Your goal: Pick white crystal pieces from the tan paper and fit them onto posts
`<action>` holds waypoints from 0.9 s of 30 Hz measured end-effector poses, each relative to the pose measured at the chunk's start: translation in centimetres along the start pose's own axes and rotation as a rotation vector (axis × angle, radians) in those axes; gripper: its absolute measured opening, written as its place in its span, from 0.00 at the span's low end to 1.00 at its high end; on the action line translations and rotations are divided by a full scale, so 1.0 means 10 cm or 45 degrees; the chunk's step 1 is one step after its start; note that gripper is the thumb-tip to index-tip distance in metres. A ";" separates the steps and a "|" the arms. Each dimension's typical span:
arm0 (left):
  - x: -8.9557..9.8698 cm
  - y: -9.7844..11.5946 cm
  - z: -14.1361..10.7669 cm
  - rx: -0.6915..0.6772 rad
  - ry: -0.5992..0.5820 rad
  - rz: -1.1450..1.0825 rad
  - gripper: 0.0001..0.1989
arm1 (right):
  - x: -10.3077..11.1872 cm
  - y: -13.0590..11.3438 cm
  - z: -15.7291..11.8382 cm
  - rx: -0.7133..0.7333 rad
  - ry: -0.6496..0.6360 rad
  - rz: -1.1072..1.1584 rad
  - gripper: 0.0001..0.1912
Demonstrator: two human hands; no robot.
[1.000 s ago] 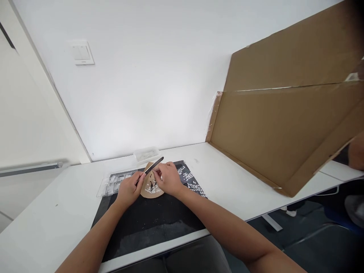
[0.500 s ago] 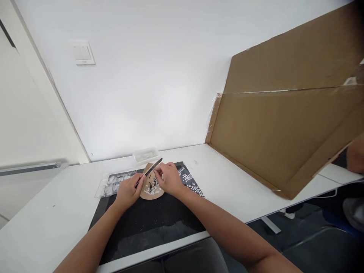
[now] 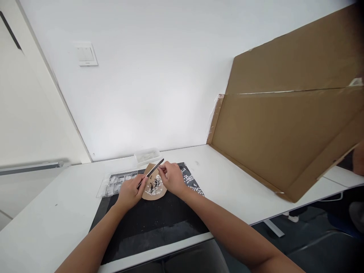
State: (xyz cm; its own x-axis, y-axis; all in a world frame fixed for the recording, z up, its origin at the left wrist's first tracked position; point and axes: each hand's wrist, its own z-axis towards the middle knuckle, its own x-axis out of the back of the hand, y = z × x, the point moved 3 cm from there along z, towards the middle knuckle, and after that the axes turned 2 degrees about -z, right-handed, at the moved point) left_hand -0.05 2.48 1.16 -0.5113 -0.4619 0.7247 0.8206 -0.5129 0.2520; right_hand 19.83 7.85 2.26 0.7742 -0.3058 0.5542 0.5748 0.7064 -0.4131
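One left hand [image 3: 131, 191]: mine, closed round a slim dark tool [image 3: 156, 167] that slants over the card towards one o'clock
Right hand [image 3: 173, 177]: thumb and finger drawn together just beside the tool; I cannot tell whether they pinch anything
Brown card [image 3: 149, 196]: between my hands, on the black mat [image 3: 148, 227]; it bears white bits [image 3: 159, 185] and a few black pieces [image 3: 151, 188]; my right hand overhangs its two o'clock side
Clear tray [image 3: 101, 189]: at nine o'clock from the card, divided into compartments; my left hand sits close to it
White tub [image 3: 148, 162]: at eleven o'clock, near the wall [image 3: 153, 94]; its contents are too small to make out
Patterned dark sheet [image 3: 196, 185]: at three o'clock, scattered with white pieces; my right hand and forearm partly cover it
Big cardboard [image 3: 284, 132]: standing on the white table [image 3: 222, 189] at two o'clock, screening what lies behind; part of another person [image 3: 358, 158] shows beyond its edge
Wall switch [image 3: 86, 54]: at eleven o'clock, well apart
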 end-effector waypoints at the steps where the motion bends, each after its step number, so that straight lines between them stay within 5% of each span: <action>1: 0.00 -0.01 0.00 0.000 0.005 0.002 0.15 | -0.02 -0.05 -0.02 0.037 -0.026 0.009 0.05; 5: 0.01 -0.03 0.01 0.002 0.022 0.012 0.14 | -0.01 -0.11 -0.02 0.067 -0.022 -0.015 0.06; 12: 0.00 0.01 0.01 0.001 -0.005 0.016 0.14 | 0.11 0.17 0.07 -0.091 0.088 -0.058 0.06; 20: 0.01 -0.01 0.01 -0.002 0.010 0.010 0.13 | 0.00 -0.15 -0.03 0.103 -0.058 0.017 0.06; 27: 0.00 0.01 0.02 -0.013 -0.011 0.024 0.14 | 0.13 0.05 0.05 -0.087 0.132 -0.023 0.07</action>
State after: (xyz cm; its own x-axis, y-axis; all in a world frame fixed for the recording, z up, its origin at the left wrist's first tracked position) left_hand 0.12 2.52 1.29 -0.4933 -0.4656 0.7348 0.8276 -0.5114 0.2314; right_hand 21.00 8.17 3.11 0.7846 -0.3852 0.4858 0.6030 0.6561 -0.4537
